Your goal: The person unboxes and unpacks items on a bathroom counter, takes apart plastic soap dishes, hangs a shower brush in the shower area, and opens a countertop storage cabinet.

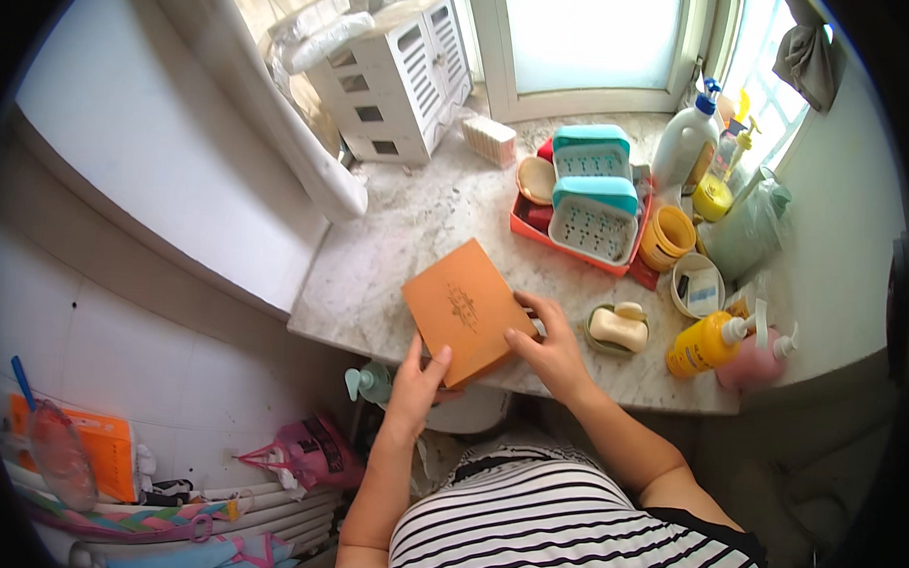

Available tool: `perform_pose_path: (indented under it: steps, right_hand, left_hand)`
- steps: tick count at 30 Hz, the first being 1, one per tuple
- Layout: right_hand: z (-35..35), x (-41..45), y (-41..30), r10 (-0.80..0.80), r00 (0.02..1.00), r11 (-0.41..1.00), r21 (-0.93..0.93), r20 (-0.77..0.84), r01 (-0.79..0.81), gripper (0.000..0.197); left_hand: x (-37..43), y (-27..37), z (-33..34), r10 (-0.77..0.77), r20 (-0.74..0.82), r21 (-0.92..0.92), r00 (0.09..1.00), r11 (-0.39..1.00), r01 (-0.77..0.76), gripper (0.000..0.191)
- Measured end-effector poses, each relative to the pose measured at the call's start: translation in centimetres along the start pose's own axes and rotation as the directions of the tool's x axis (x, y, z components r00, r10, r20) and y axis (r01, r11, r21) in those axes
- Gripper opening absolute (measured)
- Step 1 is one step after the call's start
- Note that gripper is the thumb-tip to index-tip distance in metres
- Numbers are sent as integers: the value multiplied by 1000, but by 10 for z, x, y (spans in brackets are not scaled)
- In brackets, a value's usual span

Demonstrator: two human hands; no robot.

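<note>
An orange cardboard box with a dark printed emblem on its lid is held at a slant over the front edge of the marble counter. My left hand grips its near left side, thumb on the lid and other fingers partly hidden underneath. At the right side, my right hand has its thumb and fingers against the box. Just right of that hand, a bar of soap and a smaller piece rest in a green soap dish. The box looks closed; its contents are hidden.
A red tray holds turquoise-and-white soap boxes. Along the right stand a yellow pump bottle, a pink pump bottle, a yellow tub and a large white bottle. A white slatted cabinet stands at the back left.
</note>
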State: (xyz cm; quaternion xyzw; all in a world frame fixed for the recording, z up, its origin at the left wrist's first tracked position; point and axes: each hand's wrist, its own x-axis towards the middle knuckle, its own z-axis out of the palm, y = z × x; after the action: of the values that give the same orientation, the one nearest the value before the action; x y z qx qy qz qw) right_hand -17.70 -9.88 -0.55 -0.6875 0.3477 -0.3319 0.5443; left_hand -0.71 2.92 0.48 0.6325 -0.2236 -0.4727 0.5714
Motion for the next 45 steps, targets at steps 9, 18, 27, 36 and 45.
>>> perform_pose_path:
  steps: [9,18,27,36,45]
  right_hand:
    - [-24,-21,6,418,902,663,643,107,-383,65]
    - [-26,-15,28,338,923,687,622,185,-376,71]
    - [-45,-7,28,406,860,601,619,308,-505,73]
    - [-47,-4,27,376,856,653,554,354,-516,74]
    - [-40,-9,33,357,884,654,594,302,-468,72]
  left_hand:
    - [13,9,2,60,157,297,986,949,-105,67]
    - [161,244,-18,854,385,915,349,-402,-27,82]
    - [262,365,-19,813,-36,688,581,-402,605,111]
    - [296,386,-78,925,267,890,270,-344,299,46]
    - [216,433,-60,929,-239,502,283,367,-783,38]
